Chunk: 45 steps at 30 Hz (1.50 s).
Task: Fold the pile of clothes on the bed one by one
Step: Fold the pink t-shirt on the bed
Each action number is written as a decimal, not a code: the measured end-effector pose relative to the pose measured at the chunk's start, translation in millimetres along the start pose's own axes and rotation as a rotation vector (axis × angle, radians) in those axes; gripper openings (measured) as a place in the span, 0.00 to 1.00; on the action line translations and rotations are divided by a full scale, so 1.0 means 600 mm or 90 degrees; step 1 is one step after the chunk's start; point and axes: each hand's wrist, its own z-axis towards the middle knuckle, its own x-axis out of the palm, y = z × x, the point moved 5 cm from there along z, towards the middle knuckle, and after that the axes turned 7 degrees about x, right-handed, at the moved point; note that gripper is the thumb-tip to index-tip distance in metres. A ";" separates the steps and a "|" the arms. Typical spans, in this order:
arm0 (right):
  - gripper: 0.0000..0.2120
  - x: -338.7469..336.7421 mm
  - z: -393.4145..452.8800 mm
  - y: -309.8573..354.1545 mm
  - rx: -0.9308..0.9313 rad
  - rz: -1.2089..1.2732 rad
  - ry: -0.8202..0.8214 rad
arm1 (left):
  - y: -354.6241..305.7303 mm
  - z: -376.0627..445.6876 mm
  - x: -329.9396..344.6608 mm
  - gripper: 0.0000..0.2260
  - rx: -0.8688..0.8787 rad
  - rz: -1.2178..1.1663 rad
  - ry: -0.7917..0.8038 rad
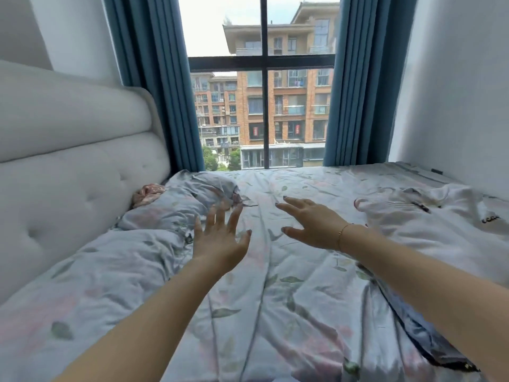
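Note:
Both my arms reach out over the bed (289,299), which has a pale floral cover. My left hand (220,238) hovers with fingers spread and holds nothing. My right hand (314,221), with a thin bracelet at the wrist, is also spread and holds nothing. A white garment (429,221) with small dark markings lies crumpled on the bed at the right, beyond my right forearm. A dark blue garment (424,334) lies partly under my right forearm near the bed's right edge.
A floral pillow (179,205) lies at the left by the padded white headboard (68,161), with a pink patterned cloth (147,193) tucked behind it. A window with blue curtains (165,92) stands beyond the bed. A white wall (454,92) borders the right side.

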 end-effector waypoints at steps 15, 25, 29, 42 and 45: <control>0.27 0.309 0.552 0.402 -0.162 0.068 -0.021 | 0.661 0.128 0.213 0.27 -0.259 0.142 0.046; 0.25 0.448 0.811 0.540 -0.162 0.177 0.126 | 0.803 0.141 0.333 0.29 -0.375 0.017 -0.059; 0.22 0.473 0.894 0.579 -0.176 0.224 0.131 | 0.818 0.145 0.359 0.27 -0.375 0.014 -0.027; 0.16 0.549 1.158 0.597 0.070 0.215 0.001 | 0.854 0.160 0.386 0.25 -0.349 0.024 -0.094; 0.11 0.549 1.147 0.582 0.118 0.320 -0.038 | 0.857 0.160 0.386 0.25 -0.347 0.030 -0.113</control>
